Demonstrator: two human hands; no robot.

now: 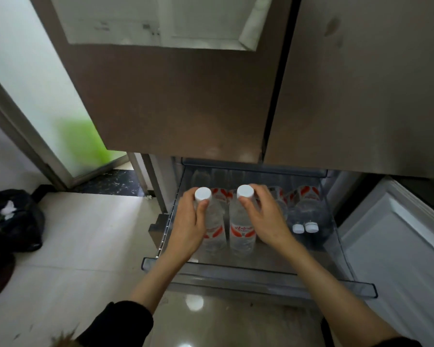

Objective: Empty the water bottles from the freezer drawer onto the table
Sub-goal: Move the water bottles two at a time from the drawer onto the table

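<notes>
The clear freezer drawer [258, 276] is pulled out below the brown fridge doors. Two clear water bottles with white caps and red-and-white labels stand upright in it. My left hand [191, 221] grips the neck of the left bottle [212, 229]. My right hand [266, 219] grips the neck of the right bottle [242, 231]. More bottles [306, 211] lie on their sides at the drawer's right, two white caps facing me; others lie behind my hands. No table is in view.
Closed brown fridge doors [186, 96] hang directly above the drawer. A white open lower door [398, 234] stands at the right. Pale tiled floor [85, 246] spreads left, with a black bag [15, 219] on it. A frosted glass door [35, 83] is at far left.
</notes>
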